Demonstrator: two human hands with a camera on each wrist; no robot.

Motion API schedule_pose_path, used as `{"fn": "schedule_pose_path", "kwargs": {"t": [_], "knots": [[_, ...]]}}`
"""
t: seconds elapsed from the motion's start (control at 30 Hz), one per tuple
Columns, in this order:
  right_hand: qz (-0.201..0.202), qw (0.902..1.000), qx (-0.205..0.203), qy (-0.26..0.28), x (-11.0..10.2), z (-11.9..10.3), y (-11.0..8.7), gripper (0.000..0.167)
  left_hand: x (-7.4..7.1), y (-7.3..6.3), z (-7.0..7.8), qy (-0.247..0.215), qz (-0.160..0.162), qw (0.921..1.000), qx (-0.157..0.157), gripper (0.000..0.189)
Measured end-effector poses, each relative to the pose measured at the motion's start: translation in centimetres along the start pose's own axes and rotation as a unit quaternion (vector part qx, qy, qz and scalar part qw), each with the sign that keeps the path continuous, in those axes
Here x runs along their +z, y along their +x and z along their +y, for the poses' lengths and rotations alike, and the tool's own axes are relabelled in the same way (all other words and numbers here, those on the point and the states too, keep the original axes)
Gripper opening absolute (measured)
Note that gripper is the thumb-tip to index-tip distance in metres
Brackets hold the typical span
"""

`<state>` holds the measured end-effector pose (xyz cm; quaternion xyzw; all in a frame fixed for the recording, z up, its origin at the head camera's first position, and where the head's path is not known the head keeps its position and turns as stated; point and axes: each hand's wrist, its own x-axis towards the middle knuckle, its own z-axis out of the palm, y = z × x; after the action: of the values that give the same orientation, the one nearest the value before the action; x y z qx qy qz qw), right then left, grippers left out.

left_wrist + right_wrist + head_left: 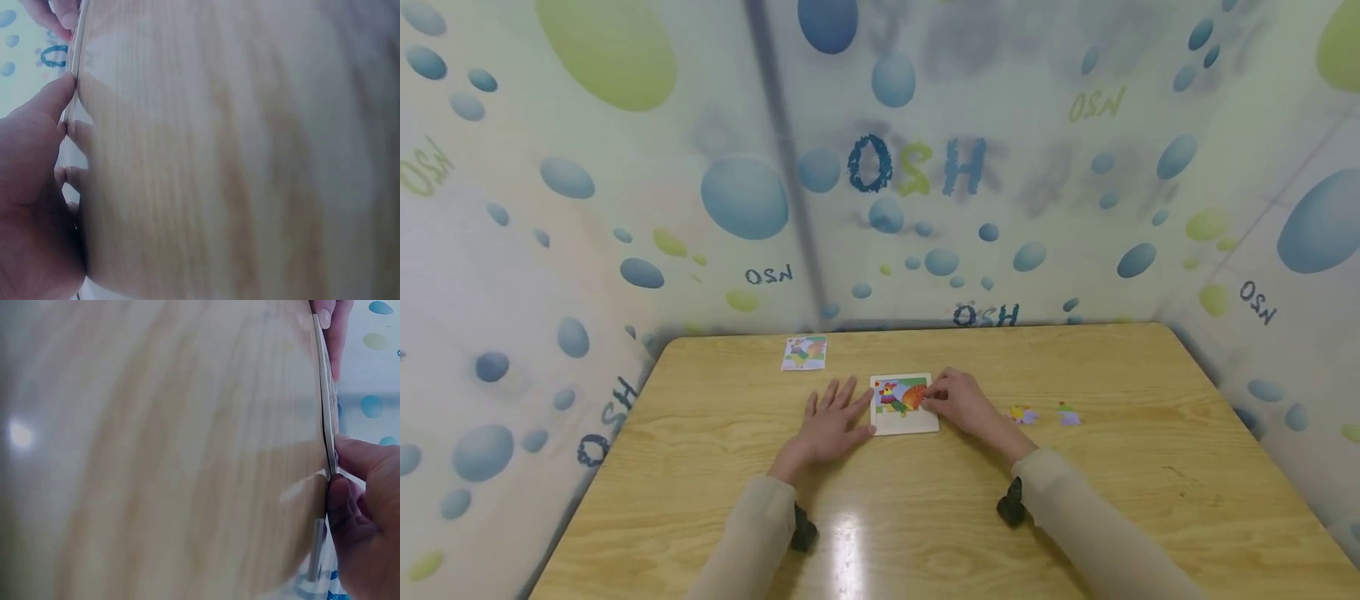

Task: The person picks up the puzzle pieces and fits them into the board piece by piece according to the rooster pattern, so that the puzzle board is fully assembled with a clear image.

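Note:
A small white-framed jigsaw board (906, 425) lies on the table, with a colourful rooster picture (901, 396) filling its upper part and a bare pale strip below. My left hand (831, 427) rests on the table with fingers spread, thumb and index fingertip against the board's left edge. At the board's right side my right hand (958, 402) has its fingers curled, pinching a puzzle piece at the rooster's tail; its fingertips hide most of that piece. In the right wrist view the thumb and fingers (359, 456) meet at the board's thin edge.
Two loose puzzle pieces lie right of the right hand: one yellow and lavender (1022, 414), one green and lavender (1069, 414). A square card with a paler rooster picture (804, 353) lies at the back left of the wooden table (1120, 500). Patterned cloth walls (1037, 208) enclose the table.

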<state>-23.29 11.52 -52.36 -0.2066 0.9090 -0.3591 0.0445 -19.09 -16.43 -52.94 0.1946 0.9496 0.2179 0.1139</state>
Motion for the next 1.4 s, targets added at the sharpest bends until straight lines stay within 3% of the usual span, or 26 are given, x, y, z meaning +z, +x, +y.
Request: {"fn": "schedule_pose_path", "kwargs": {"t": [0.23,0.4,1.4], "knots": [[0.035,0.9986,0.032,0.023,0.5,-0.1,-0.2,0.015,0.0,0.0,0.1,-0.003,-0.006,1.0,-0.004,0.069],[0.057,0.9972,0.025,0.042,0.7,-0.1,-0.3,0.014,-0.1,-0.1,0.2,-0.008,-0.004,0.9999,-0.005,0.069],[0.067,0.9938,0.079,0.039,1.2,-1.0,-0.1,0.015,-0.3,0.0,0.1,-0.004,-0.008,1.0,-0.004,0.069]]}}
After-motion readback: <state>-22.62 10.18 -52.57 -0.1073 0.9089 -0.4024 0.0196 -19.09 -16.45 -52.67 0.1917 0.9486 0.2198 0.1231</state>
